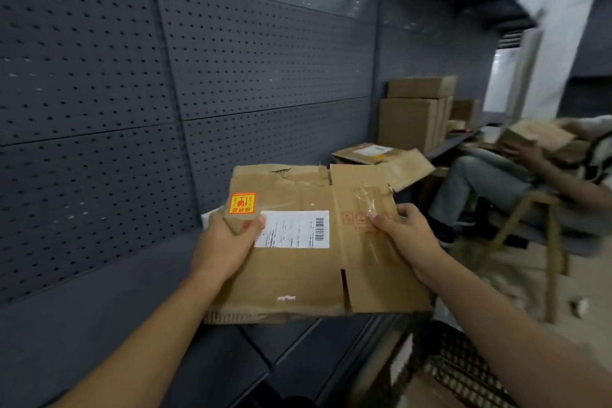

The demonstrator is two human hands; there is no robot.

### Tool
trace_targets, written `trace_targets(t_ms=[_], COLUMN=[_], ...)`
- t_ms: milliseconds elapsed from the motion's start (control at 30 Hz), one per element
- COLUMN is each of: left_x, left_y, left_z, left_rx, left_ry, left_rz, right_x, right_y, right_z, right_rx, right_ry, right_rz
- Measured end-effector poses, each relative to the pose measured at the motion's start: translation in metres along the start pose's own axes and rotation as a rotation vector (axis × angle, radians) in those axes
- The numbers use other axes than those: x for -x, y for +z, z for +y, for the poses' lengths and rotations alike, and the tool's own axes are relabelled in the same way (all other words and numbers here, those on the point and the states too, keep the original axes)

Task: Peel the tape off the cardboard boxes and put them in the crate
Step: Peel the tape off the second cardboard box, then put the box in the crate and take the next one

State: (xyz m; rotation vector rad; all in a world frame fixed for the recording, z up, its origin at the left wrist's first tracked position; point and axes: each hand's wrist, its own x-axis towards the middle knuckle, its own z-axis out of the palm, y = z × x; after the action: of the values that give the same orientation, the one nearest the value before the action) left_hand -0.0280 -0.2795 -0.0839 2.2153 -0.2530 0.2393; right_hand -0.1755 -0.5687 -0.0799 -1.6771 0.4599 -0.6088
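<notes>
I hold a flattened brown cardboard box (298, 268) in front of me, above a dark shelf. It carries a white shipping label (293, 228) and an orange sticker (242, 203). My left hand (228, 242) grips its left edge, thumb on top by the label. My right hand (402, 230) holds the right side, fingers pinching at a strip of clear tape (366, 205) that runs down the box. A dark mesh crate (463, 371) sits low at the bottom right, partly cut off by my right arm.
A grey pegboard wall (165, 93) stands behind the shelf (99, 291). More flattened boxes (381, 156) and stacked cartons (417, 116) sit at the back right. Another person sits on a wooden chair (536, 232) at the right, handling cardboard.
</notes>
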Motion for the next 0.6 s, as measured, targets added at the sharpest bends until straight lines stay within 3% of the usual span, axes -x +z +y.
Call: trace_targets(t_ms=[333, 600], left_x=[0.046, 0.09], left_y=[0.141, 0.25], left_z=[0.083, 0.076], left_rx=[0.014, 0.023], left_ry=[0.12, 0.173], left_rz=[-0.267, -0.564], right_x=[0.029, 0.075], right_y=[-0.15, -0.221], right_z=[0.049, 0.137], right_rx=[0.072, 0.04], right_ry=[0.139, 0.376], right_rz=[0.257, 0.338])
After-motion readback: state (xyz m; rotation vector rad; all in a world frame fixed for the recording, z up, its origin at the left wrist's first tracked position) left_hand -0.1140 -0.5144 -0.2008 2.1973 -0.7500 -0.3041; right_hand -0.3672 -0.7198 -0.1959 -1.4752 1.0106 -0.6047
